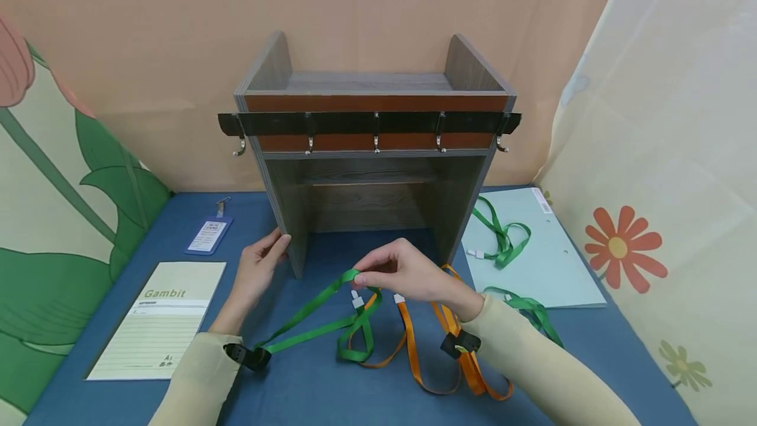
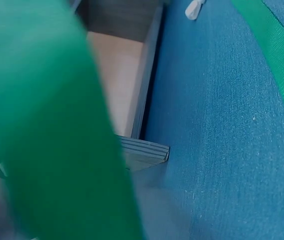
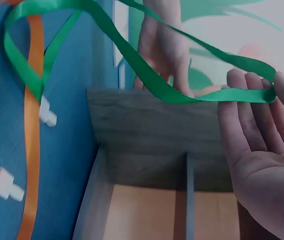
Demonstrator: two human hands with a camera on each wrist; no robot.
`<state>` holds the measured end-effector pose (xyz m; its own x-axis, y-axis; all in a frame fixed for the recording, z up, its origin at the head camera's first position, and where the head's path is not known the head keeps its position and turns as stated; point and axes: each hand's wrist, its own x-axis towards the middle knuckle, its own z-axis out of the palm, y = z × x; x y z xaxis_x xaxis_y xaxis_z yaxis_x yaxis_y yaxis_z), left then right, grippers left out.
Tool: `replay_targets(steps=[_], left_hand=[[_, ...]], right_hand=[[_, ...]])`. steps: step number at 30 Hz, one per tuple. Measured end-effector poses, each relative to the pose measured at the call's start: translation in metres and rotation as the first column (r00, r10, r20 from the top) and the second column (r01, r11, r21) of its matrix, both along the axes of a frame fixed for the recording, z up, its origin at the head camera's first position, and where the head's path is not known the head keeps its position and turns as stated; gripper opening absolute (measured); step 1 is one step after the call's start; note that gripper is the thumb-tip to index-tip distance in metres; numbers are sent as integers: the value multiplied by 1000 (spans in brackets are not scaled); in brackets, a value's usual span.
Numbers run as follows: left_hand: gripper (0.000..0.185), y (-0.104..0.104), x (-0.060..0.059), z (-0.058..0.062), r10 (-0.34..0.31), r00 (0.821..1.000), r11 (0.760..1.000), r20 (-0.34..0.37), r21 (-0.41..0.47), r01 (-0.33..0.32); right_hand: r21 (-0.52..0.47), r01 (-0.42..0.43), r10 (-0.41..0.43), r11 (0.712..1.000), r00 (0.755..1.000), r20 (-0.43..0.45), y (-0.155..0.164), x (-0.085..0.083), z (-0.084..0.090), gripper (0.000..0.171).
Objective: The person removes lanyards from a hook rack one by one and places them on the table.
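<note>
My right hand pinches the loop of a green lanyard between thumb and fingertips, in front of the shelf. Its strap stretches left to my left wrist, and its white clip hangs low over the blue cloth. At the lower front edge of the grey wooden shelf, my left hand holds the left side panel between thumb and fingers. A blurred green strap crosses close in front of the left wrist camera. In the right wrist view the lanyard bends around my fingertips.
A black rail with several silver hooks spans the shelf front. Orange lanyards lie below my right hand. At right, another green lanyard lies on a pale folder. A notepad and a blue badge holder lie at left.
</note>
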<state>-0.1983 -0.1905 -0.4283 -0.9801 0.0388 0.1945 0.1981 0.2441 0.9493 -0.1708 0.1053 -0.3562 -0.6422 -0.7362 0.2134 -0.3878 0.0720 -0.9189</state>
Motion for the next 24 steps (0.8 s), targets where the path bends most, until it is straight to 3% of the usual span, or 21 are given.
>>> replay_targets(steps=[7, 12, 15, 19, 24], left_hand=[[49, -2, -6, -13, 18, 1000, 1000, -18, -4, -18], [48, -3, -7, -16, 28, 999, 999, -38, -16, -29], [48, -2, -7, -15, 27, 999, 1000, -39, -12, -28], [48, -1, -6, -15, 15, 999, 1000, -32, 7, -14], [47, -1, -6, -16, 12, 1000, 1000, -25, 12, -12]], right_hand=[[19, 67, -67, 998, 998, 10, 3, -6, -6, 17], [83, 100, -94, 992, 993, -70, -18, -6, -24, 16], [109, 120, -115, 987, 992, -47, -34, -4, -37, 16], [199, 176, -177, 964, 984, -14, -51, -3, -57, 14], [324, 233, -233, 917, 972, -37, -63, -5, -81, 12]])
